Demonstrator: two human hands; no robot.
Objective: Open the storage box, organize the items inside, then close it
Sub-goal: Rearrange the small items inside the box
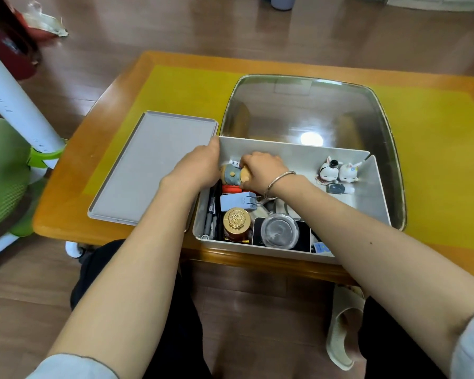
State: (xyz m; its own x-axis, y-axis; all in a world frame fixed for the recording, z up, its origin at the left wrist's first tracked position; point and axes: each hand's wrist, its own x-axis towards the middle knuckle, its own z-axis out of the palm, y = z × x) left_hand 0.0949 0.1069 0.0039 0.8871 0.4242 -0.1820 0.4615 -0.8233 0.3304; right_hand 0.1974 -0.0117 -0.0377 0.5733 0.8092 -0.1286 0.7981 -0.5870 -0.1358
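Storage box (290, 254) is the landmark for all positions below; it sits open at the near edge of the table (115, 231), its front wall almost level with that edge.

Near wall, inside: a round glass jar (279, 233) lies on a dark flat item, with a gold-capped bottle (236, 224) to its left and pens (211, 214) along the left wall. Risk: a forearm lowered over this zone could tip the bottle or roll the jar.

Centre: a blue plug adapter (237, 201) lies with its prongs pointing right, just beneath the right wrist. Risk: the bracelet (278, 183) may snag on the prongs as the wrist moves.

Far left corner: the right hand (263, 170) has its fingers curled around a small plush toy (231, 175). The left hand (200, 165) rests over the left wall, thumb on the corner; whether its fingers also pinch the toy cannot be told. Risk: a sideways pull could slide the box toward the table edge.

Far right corner: two white rabbit figurines (338, 170) stand upright, apparently breakable; a jolt to the box could topple them.

Left of the box: the grey lid (153, 168) lies flat.

Beyond the box: a metal tray (307, 108), touching the rear wall.
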